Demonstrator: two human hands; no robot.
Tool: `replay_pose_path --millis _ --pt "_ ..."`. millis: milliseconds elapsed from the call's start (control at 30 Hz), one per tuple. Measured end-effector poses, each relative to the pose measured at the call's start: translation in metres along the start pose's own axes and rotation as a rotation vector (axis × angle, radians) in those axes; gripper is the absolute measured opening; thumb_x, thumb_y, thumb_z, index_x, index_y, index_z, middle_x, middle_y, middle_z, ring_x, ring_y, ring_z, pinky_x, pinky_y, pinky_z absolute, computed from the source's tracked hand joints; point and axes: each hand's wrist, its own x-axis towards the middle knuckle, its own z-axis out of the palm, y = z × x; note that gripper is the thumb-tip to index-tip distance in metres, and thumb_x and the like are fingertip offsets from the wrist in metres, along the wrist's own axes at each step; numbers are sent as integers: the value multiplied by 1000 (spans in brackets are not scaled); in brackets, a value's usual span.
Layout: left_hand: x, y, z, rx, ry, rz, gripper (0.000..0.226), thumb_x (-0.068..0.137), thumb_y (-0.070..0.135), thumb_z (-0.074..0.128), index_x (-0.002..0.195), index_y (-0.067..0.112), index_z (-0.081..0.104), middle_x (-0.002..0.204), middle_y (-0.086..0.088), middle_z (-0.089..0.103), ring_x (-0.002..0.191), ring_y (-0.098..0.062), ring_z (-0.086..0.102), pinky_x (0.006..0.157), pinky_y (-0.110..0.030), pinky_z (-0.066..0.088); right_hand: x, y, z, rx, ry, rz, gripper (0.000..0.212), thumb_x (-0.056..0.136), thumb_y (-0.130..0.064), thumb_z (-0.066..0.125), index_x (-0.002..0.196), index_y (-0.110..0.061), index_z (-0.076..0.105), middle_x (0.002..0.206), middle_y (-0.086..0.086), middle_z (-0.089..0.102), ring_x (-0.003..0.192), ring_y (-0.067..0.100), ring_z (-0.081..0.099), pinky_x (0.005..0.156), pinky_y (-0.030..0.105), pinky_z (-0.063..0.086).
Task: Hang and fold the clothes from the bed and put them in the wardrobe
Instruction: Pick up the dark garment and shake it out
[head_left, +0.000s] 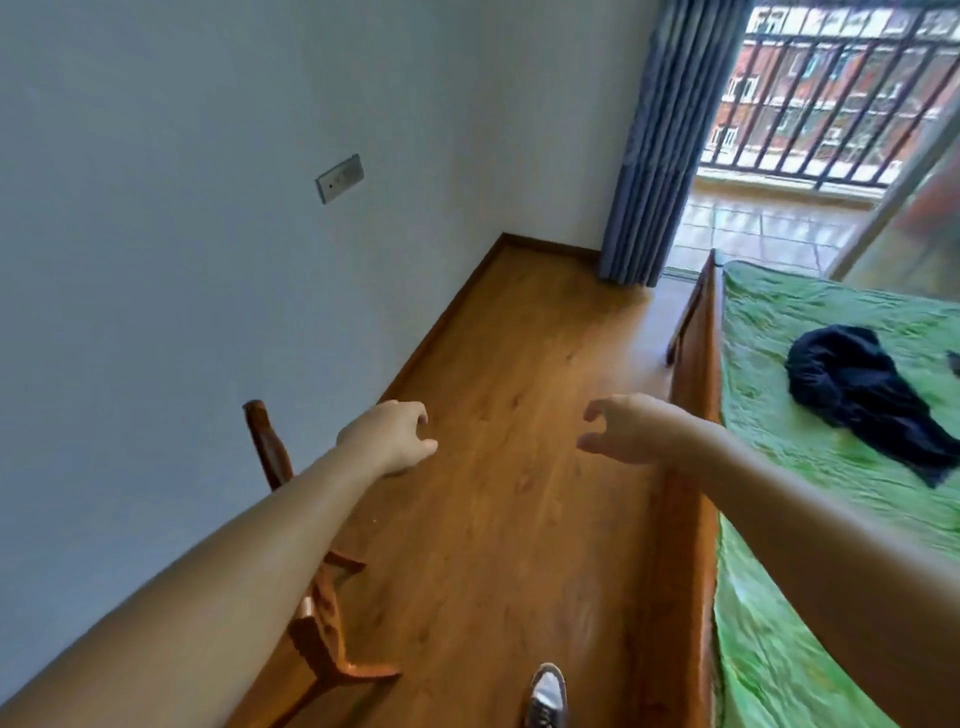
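Note:
A dark navy garment (862, 395) lies crumpled on the green bedspread (779, 364) of the bed at the right. My left hand (395, 434) hangs over the wooden floor with its fingers loosely curled and nothing in it. My right hand (623, 428) is stretched out over the bed's wooden side rail (691, 374), fingers loosely curled and empty. Both hands are well apart from the garment. No wardrobe is in view.
A wooden chair (311, 597) stands against the blue wall at the lower left. Wooden floor (519, 338) runs between wall and bed. A blue curtain (654, 156) hangs beside an open balcony door with railings. My shoe (545, 693) shows at the bottom.

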Motion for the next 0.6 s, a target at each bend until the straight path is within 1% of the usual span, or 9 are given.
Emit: replay_pose_path --millis 67,200,267,333,367,433,467,533,600 --pt "43 30 -5 14 -13 62 49 94 49 58 137 27 53 133 0 58 114 -20 60 93 -39 55 21 35 -10 27 -6 77 58 90 -58 64 138 -27 55 132 0 62 112 22 62 73 22 43" --pt "136 96 -19 61 5 151 48 94 50 59 135 28 53 133 1 57 113 -20 60 86 -33 55 79 107 -39 96 3 147 59 89 -56 66 138 -26 56 128 0 63 91 14 54 62 19 40" --pt "183 131 -29 86 1 179 47 94 49 58 136 28 53 133 1 56 113 -19 60 82 -32 53 107 141 -60 126 14 165 59 90 -56 65 139 -26 54 130 1 63 91 14 53 61 20 40" --pt "226 167 -40 104 -15 211 47 94 49 59 135 28 54 133 1 56 113 -19 60 80 -31 51 128 170 -81 137 33 202 56 91 -55 64 138 -24 55 129 2 63 93 16 56 67 24 45" --pt "246 185 -47 120 -17 235 47 93 50 60 135 28 54 133 1 57 113 -19 60 81 -31 52 136 184 -92 136 38 225 54 92 -54 63 136 -23 57 126 2 64 93 17 57 69 27 47" --pt "282 222 -58 136 -14 282 48 93 50 61 135 28 54 132 1 59 113 -20 61 85 -33 55 145 213 -113 137 45 266 48 92 -54 62 129 -23 59 116 1 64 88 15 56 64 27 44" --pt "299 241 -63 138 -16 308 48 93 50 61 135 28 54 133 1 59 113 -20 61 86 -33 56 149 230 -123 141 53 287 47 93 -54 61 128 -23 59 118 1 64 89 15 56 64 28 42" --pt "334 281 -70 147 -20 374 48 93 49 62 135 27 55 133 0 59 114 -20 62 89 -35 58 153 265 -140 154 78 347 47 93 -54 61 128 -23 58 124 3 63 99 20 59 73 31 46" --pt "368 325 -72 161 -20 443 47 94 48 64 134 26 56 131 1 61 112 -18 63 88 -33 58 157 302 -149 190 83 413 50 93 -55 60 131 -22 57 131 5 62 111 23 60 88 35 51"
